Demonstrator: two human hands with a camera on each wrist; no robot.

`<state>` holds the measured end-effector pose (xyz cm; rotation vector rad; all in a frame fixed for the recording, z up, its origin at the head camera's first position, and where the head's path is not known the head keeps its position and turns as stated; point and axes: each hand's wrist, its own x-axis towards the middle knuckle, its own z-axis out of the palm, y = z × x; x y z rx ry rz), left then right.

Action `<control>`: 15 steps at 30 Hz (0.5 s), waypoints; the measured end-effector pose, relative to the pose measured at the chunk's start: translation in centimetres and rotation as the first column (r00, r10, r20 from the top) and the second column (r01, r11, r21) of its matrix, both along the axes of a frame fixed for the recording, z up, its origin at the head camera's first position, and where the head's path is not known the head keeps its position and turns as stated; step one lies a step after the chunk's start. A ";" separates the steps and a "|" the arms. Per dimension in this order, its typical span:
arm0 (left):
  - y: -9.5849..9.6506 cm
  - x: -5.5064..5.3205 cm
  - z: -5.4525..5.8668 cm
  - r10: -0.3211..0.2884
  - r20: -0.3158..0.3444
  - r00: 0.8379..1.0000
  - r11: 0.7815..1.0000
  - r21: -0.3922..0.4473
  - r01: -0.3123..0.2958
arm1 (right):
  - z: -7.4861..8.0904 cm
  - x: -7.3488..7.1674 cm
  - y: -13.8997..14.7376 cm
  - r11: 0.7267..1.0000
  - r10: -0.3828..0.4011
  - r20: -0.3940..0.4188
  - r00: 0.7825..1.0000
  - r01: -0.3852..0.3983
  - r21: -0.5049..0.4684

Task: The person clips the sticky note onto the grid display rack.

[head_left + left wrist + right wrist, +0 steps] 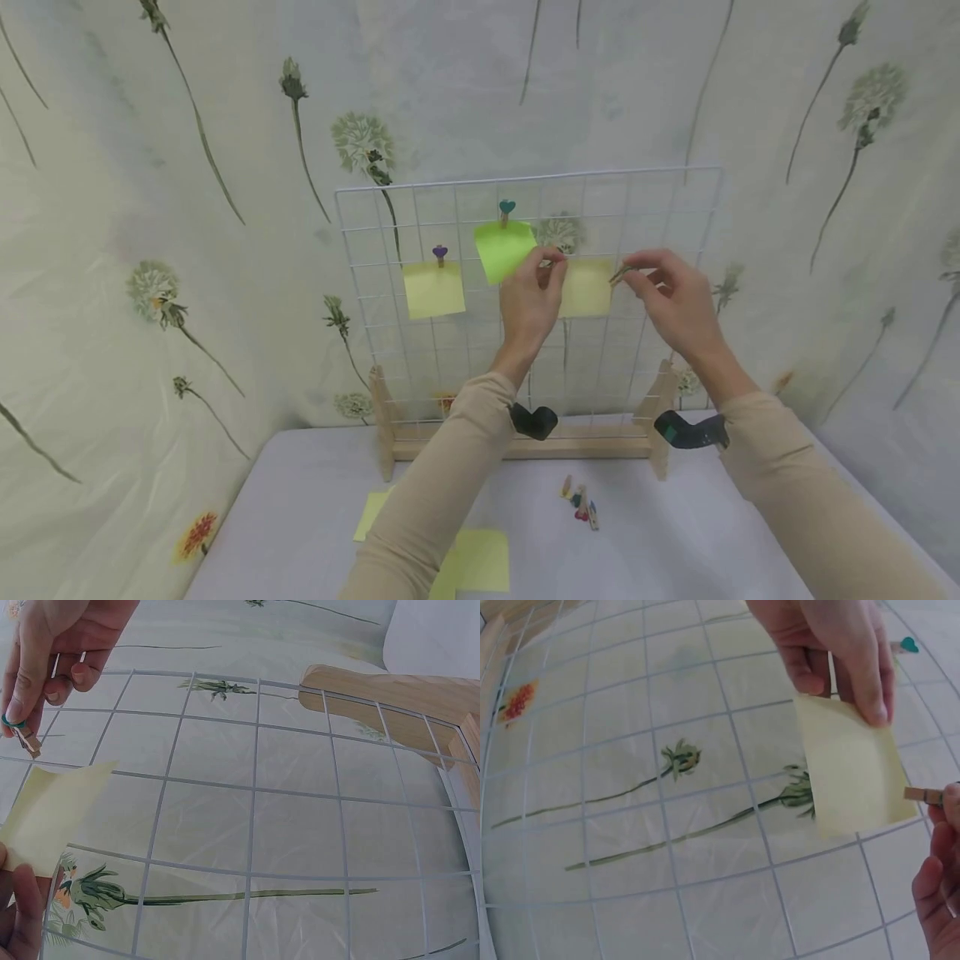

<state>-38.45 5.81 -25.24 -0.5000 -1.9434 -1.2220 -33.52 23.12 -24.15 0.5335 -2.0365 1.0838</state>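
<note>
My left hand (531, 304) pinches the upper left of a pale yellow paper note (587, 288) and holds it against a white wire grid (637, 350). Between the fingertips of my right hand (675, 302) is a small wooden clothespin (27, 739) with a green top, its tip beside the note's edge in the right wrist view. Left of the hands, a bright green note (501, 250) hangs from a clothespin with a teal heart (507, 207). Another yellow note (435, 293) hangs lower left under a clothespin with a purple heart (440, 252).
The grid stands in a wooden base (585, 446) on a white-covered table (300, 500). Several loose clothespins (582, 503) lie in front of it. More yellow notes (482, 560) lie near my left forearm. A flower-patterned cloth (247, 275) hangs behind.
</note>
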 end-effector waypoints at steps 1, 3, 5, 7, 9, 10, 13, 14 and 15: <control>0.0 0.0 -0.1 -0.003 -0.001 1.000 1.000 -0.002 0.003 | -0.2 -0.4 0.2 1.000 -0.009 0.002 1.000 0.009 0.004; 0.0 0.0 -0.2 -0.006 -0.002 1.000 1.000 -0.004 0.006 | -0.4 -1.3 0.7 1.000 -0.019 0.006 1.000 0.019 0.009; 0.0 0.0 -0.2 -0.004 -0.001 1.000 1.000 -0.007 0.004 | -0.7 -2.0 1.1 1.000 -0.021 0.004 1.000 0.021 0.012; 0.0 0.1 -0.1 -0.003 -0.003 1.000 1.000 -0.008 0.003 | -0.5 -2.0 1.0 1.000 -0.024 0.001 1.000 0.024 0.019; -0.1 0.1 0.0 0.000 -0.011 1.000 1.000 -0.013 0.000 | -0.3 -2.1 0.9 0.999 -0.019 -0.004 1.000 0.019 0.025; -0.1 0.1 0.0 0.001 -0.014 1.000 1.000 -0.015 -0.002 | -0.2 -2.1 0.8 0.999 -0.020 -0.008 1.000 0.020 0.033; -0.2 0.0 0.0 -0.006 -0.026 1.000 1.000 -0.015 0.005 | 0.2 -2.2 0.5 0.998 -0.023 -0.015 1.000 0.024 0.050; -0.2 0.0 0.0 -0.012 -0.027 1.000 1.000 -0.012 0.011 | 0.2 -2.3 0.5 0.998 -0.028 -0.018 0.999 0.029 0.057; -0.1 0.0 0.0 -0.016 -0.028 0.999 1.000 -0.010 0.015 | 0.3 -2.3 0.4 0.997 -0.031 -0.021 0.999 0.033 0.063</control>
